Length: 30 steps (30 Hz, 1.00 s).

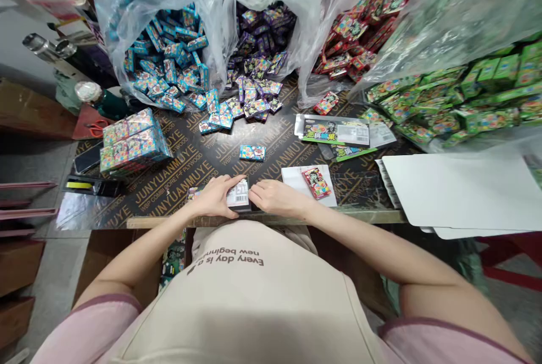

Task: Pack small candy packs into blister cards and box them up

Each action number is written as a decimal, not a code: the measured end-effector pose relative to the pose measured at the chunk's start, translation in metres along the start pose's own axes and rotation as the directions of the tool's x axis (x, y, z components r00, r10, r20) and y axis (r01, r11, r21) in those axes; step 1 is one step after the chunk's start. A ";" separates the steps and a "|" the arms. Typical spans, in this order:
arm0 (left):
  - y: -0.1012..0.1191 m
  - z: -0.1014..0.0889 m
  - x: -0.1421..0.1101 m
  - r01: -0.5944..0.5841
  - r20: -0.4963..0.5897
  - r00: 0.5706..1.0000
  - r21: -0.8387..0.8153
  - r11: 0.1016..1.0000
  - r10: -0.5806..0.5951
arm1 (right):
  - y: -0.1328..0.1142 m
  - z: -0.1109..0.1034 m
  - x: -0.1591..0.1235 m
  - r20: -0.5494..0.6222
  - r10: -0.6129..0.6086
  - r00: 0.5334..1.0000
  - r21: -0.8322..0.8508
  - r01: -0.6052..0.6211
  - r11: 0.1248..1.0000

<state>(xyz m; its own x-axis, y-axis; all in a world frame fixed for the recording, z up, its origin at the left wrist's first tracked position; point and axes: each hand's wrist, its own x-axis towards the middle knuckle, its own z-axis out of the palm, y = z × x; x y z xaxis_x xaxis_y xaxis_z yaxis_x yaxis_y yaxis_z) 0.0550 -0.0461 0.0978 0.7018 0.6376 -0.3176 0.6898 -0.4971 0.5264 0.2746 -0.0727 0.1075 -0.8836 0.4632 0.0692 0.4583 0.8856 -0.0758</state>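
Note:
At the table's front edge lies a dark printed packet (240,197) with a white barcode label. My left hand (215,197) grips it from the left, thumb and fingers across its face. My right hand (273,198) is closed in a pinch at the packet's right edge; its fingertips are partly hidden. A small blue candy box (252,153) lies just beyond the hands. By my right forearm, a red candy box (315,183) rests on a white card (294,179).
Plastic bags of blue (169,59), purple (265,31), red (355,36) and green boxes (449,99) line the back. Flat printed packets (334,130) lie right of centre, white sheets (461,192) far right. Wrapped boxes (131,144) and a black stapler-like tool (94,185) sit left.

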 end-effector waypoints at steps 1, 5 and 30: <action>0.001 -0.005 -0.001 -0.040 0.064 0.997 0.032 0.999 0.038 | 0.000 -0.004 0.002 0.041 -0.070 0.997 0.006 0.069 0.998; 0.008 -0.025 0.001 -0.171 0.254 0.958 0.144 0.975 0.131 | -0.007 -0.015 0.016 0.177 -0.276 0.945 0.073 0.267 0.961; -0.012 0.015 0.010 0.083 -0.456 0.818 -0.508 0.857 -0.350 | 0.021 0.003 0.020 -0.428 0.515 0.742 0.456 -0.315 0.832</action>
<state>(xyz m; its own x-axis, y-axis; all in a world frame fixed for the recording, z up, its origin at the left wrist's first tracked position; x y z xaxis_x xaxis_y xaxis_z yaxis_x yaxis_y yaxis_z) 0.0564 -0.0429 0.0766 0.2516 0.9641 -0.0845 0.5593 -0.0736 0.8257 0.2665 -0.0454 0.1042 -0.3784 0.8153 0.4383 0.6157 0.5752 -0.5385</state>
